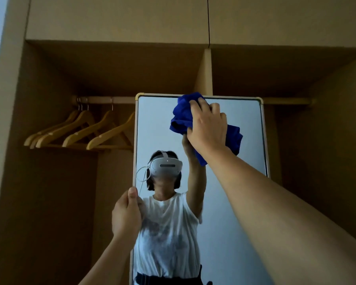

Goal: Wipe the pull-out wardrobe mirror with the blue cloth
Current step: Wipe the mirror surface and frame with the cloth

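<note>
Right forearm fills the lower right, reaching up to where the right hand (209,125) has its fingers curled over a bunched-up blue cloth (182,116), pushing it against the glass near the top edge of the mirror (243,120). Left hand (126,214) sits lower down, pinching the mirror's left frame edge between thumb and fingers. The mirror stands upright in front of an open wardrobe (119,23), its pale frame rounded at the corners. Behind it on the left, a row of wooden hangers (80,130) hangs from a rail (105,99).
</note>
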`<move>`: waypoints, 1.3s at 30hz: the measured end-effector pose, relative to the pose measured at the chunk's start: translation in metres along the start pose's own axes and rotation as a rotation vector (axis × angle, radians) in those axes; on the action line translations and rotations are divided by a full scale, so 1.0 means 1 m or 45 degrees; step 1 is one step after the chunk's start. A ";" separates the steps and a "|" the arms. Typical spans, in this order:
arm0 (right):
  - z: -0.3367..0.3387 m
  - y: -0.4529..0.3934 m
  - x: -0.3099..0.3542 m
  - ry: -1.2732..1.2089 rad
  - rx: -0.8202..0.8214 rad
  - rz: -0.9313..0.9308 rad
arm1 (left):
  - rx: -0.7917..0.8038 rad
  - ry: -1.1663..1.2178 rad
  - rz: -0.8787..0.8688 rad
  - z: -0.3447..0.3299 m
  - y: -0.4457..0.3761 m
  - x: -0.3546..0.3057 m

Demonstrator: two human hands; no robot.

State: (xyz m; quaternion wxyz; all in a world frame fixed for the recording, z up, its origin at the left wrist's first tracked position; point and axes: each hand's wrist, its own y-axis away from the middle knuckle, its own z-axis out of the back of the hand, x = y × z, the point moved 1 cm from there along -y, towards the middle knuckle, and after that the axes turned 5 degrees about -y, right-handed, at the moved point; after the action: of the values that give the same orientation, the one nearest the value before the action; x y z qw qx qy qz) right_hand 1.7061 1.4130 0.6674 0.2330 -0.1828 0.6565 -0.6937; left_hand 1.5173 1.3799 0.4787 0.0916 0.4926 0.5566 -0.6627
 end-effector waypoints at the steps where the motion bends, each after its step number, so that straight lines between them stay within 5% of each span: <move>1: 0.000 0.000 -0.003 0.012 -0.008 0.002 | -0.003 -0.010 -0.015 0.000 0.000 0.000; 19: 0.024 0.015 -0.111 0.064 -0.085 -0.493 | -0.021 0.053 -0.003 -0.001 0.000 0.000; 39: 0.003 0.101 -0.059 -0.033 -0.124 -0.628 | -0.010 0.128 0.040 -0.004 0.014 -0.020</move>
State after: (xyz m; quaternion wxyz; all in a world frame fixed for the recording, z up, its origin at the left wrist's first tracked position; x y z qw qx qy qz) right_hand 1.7651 1.4408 0.5702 0.0560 -0.3575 0.6215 -0.6948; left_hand 1.5384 1.3695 0.4851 0.0758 0.5336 0.5552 -0.6335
